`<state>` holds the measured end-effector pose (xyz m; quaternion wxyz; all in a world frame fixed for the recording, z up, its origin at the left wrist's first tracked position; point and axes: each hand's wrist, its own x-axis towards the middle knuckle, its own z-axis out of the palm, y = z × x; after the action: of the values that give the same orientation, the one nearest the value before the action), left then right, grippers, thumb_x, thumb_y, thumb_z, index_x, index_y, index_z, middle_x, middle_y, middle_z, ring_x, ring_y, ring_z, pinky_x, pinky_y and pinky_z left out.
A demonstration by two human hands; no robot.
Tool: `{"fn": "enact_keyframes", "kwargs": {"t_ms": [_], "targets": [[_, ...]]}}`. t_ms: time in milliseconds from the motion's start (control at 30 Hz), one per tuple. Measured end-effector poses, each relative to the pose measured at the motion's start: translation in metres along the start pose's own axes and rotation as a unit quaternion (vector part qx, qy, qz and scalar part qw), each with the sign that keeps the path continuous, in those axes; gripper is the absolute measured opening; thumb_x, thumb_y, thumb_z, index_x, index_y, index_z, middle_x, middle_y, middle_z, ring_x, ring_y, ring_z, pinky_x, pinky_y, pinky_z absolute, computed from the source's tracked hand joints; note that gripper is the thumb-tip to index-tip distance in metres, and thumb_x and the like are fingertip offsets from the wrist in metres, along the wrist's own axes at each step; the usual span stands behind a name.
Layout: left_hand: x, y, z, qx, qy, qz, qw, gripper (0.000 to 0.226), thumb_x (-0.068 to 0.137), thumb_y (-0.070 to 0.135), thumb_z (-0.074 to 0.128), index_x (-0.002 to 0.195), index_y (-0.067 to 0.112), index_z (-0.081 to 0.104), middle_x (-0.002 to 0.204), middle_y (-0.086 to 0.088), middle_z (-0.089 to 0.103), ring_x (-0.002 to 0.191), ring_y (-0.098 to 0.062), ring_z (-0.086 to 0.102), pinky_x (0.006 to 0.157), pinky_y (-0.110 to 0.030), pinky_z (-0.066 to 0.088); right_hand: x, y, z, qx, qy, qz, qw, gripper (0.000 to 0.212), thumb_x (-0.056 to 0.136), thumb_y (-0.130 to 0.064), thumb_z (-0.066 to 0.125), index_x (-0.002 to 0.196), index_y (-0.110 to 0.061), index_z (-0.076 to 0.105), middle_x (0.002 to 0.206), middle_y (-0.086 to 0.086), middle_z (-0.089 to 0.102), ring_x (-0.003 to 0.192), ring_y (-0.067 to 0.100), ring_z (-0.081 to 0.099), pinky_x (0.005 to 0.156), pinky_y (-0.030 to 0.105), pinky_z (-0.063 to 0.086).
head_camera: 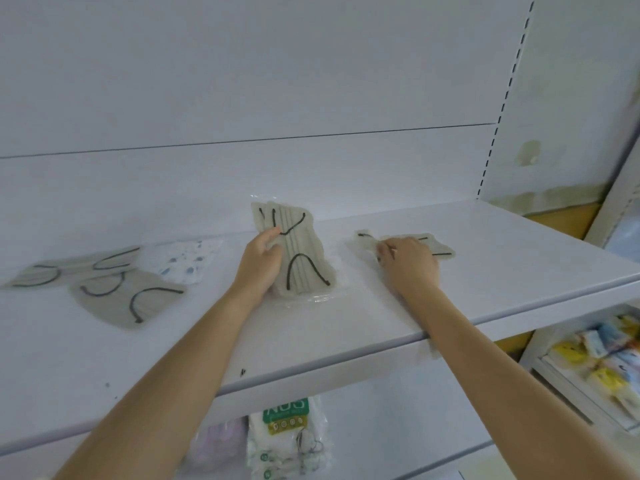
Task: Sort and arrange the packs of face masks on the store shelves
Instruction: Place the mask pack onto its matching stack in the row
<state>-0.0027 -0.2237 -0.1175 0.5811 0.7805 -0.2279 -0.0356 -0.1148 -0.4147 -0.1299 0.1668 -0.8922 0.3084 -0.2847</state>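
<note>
On the white shelf [381, 327], near the middle, a grey pack of masks [304, 251] with black ear loops is held up on its edge by the left hand [259, 266]. The thumb is laid on the front, and the fingers are curled round the pack's left side. Clear wrap [311, 299] is seen round it, and its bottom edge is rested on the shelf.

Just to the right, a second grey pack [440, 249] is laid flat and is partly covered by the right hand [410, 263]. The fingers of that hand are bent down onto the pack. Whether it is pinched or only pressed cannot be told.

Well to the left, more grey packs [128, 301] are spread flat, some partly over each other. A white pack with blue spots [188, 261] is laid just beside them, toward the back.

Under the shelf, a pack with a green label [287, 427] is seen, with a pale pink pack [221, 441] beside it. Low on the right, yellow and blue packs [602, 362] are piled on a lower shelf [561, 386].
</note>
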Motion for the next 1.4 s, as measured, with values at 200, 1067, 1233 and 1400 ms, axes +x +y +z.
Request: {"fn": "enact_keyframes", "kwargs": {"t_ms": [200,1067,1233,1400], "targets": [[-0.006,0.013,-0.004,-0.197,-0.087,-0.056,0.975,0.029,0.098,0.031,0.044,0.103,0.014,0.066,0.104,-0.009,0.069,0.091,-0.018,0.064,0.087,-0.033,0.049,-0.013,-0.035,0.0,0.137,-0.001,-0.406,0.904,0.038,0.094,-0.035,0.044,0.107,-0.011,0.071,0.116,0.005,0.067,0.105,0.011,0.057,0.094,0.009,0.034],[-0.036,-0.11,-0.314,0.031,0.269,-0.086,0.959,0.044,0.092,0.009,0.04,0.133,0.021,0.049,0.11,-0.012,0.062,0.063,-0.015,0.053,0.055,-0.026,0.042,-0.07,-0.269,0.075,0.248,-0.237,-0.216,0.914,0.018,0.088,-0.017,0.059,0.07,-0.017,0.06,0.07,-0.004,0.057,0.066,0.008,0.049,0.057,0.013,0.036],[-0.034,-0.109,-0.312,-0.013,0.241,-0.072,0.968,0.037,0.092,0.016,0.043,0.127,0.02,0.054,0.118,-0.011,0.061,0.079,-0.018,0.06,0.077,-0.032,0.05,-0.071,-0.299,0.062,0.434,0.029,-0.081,0.897,0.017,0.086,-0.016,0.054,0.07,-0.017,0.054,0.063,-0.008,0.049,0.055,0.001,0.041,0.048,0.01,0.03],[-0.037,-0.098,-0.317,-0.115,0.187,-0.081,0.972,0.026,0.093,0.036,0.047,0.099,0.017,0.065,0.103,-0.009,0.068,0.095,-0.024,0.064,0.087,-0.037,0.051,-0.111,-0.346,0.103,0.304,-0.148,-0.233,0.912,0.014,0.094,-0.026,0.052,0.098,-0.02,0.064,0.097,-0.004,0.065,0.088,0.007,0.058,0.074,0.015,0.04]]}}
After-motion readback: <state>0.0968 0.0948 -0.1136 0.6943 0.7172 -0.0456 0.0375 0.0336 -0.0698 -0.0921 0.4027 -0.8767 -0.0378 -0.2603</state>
